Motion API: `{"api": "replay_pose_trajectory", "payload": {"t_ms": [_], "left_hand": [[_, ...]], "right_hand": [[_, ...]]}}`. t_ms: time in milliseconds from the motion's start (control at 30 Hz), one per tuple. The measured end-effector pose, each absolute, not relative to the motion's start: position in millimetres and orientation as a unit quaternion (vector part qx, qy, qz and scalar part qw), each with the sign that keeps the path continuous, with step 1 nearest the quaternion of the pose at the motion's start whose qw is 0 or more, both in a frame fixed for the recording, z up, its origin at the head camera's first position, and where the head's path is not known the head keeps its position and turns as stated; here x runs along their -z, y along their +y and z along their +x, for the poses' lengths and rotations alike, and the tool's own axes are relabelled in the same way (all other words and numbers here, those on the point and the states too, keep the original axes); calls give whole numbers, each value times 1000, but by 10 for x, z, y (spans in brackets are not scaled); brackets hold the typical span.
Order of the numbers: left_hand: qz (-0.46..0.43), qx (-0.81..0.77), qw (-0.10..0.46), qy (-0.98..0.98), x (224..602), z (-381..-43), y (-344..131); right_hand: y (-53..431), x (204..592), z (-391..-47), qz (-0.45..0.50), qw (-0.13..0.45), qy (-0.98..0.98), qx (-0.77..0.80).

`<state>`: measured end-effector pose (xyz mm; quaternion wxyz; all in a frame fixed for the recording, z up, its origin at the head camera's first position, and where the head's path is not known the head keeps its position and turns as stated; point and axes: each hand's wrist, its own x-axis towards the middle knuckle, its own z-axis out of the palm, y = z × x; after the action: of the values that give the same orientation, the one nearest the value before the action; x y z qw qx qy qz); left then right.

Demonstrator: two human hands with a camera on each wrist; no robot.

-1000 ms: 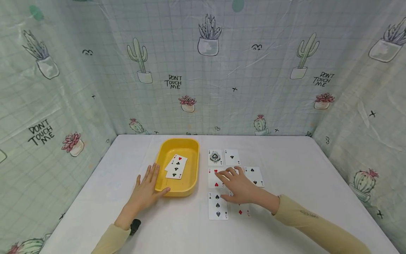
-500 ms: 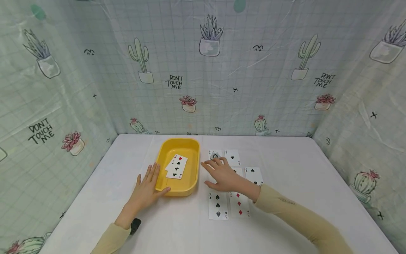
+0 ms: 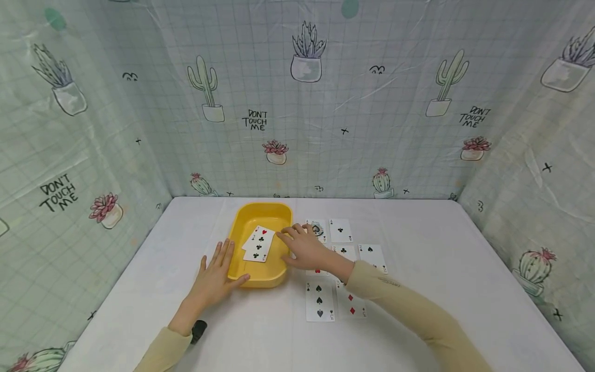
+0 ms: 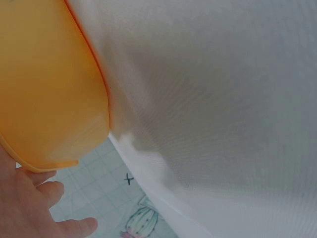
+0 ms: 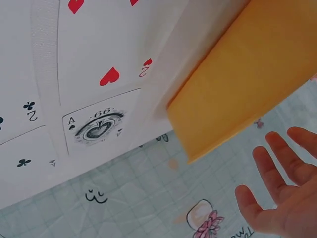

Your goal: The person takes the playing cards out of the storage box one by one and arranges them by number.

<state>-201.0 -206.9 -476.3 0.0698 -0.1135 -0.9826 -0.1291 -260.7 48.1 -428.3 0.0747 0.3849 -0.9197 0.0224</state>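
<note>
My left hand (image 3: 211,281) rests with straight fingers on the left front rim of the yellow tray (image 3: 282,276). My right hand (image 3: 309,250) hovers at the tray's right rim, its fingertips reaching over it; the right wrist view shows relaxed fingers (image 5: 270,166) with nothing held. Inside the tray, a three of clubs (image 3: 258,248) overlaps another card with a red heart in its corner. Below the right hand, the two of hearts (image 5: 109,54) lies on the table, mostly covered in the head view. The ace of spades (image 3: 317,228) lies just behind the hand.
On the white table (image 3: 260,330) lie the ace of clubs (image 3: 341,231), two of clubs (image 3: 344,251), two of spades (image 3: 370,256), three of spades (image 3: 319,302) and three of diamonds (image 3: 351,305), in rows right of the tray. A printed cloth (image 3: 344,155) stands behind.
My right hand has moved left from above the card rows to the tray's right rim. The left hand, tray and cards stay where they were.
</note>
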Motion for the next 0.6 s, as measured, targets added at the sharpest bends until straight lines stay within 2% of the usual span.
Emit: {"api": "replay_pose_trajectory", "payload": {"t_ms": [433,600], "left_hand": [[-115,128,73,-983,4761,-2009,-2073],[-117,124,74,-983,4770,-2013,-2073]], "right_hand": [[170,4390,-2804,389,86,-917,23],[52,4448,-2866,384,67,-920,30]]}}
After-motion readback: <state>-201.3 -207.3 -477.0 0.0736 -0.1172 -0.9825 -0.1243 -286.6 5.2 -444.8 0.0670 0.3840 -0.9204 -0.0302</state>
